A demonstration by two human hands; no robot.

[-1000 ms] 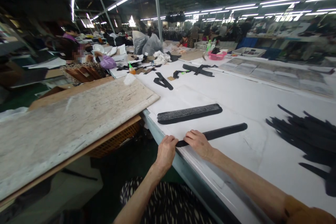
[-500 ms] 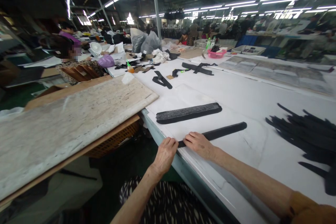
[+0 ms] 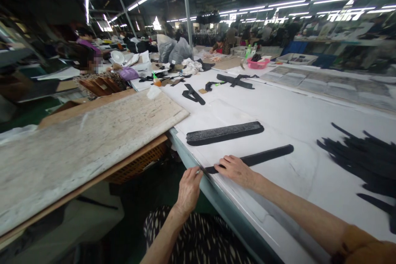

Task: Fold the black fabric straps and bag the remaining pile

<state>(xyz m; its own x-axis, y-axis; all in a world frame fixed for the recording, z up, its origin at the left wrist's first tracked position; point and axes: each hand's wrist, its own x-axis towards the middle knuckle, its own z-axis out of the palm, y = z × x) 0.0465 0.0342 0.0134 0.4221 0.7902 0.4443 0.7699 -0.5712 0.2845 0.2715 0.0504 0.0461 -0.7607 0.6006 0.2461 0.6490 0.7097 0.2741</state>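
Note:
A long black strip [image 3: 269,154] lies slantwise on the white table, its near end at the table's edge. My right hand [image 3: 233,169] presses on the strip near that end, fingers bent round it. Just off the edge, my left hand [image 3: 189,185] pinches the strip's near tip between thumb and fingers. Beyond both hands is a neat stack of black strips [image 3: 225,133] with a greyish, rough-looking top. A loose pile of black strips [image 3: 355,156] spreads over the table at the right.
A stained pale board [image 3: 93,144] adjoins the table at the left, above an orange crate [image 3: 139,165]. Black scraps [image 3: 235,80], a glue bottle [image 3: 156,80] and a pink basket [image 3: 258,63] are farther back. A person [image 3: 93,66] sits at the far left.
My left hand has moved slightly left and down, away from my right hand, showing more of the strip's near end between them. My right hand stays on the strip. The view has shifted slightly.

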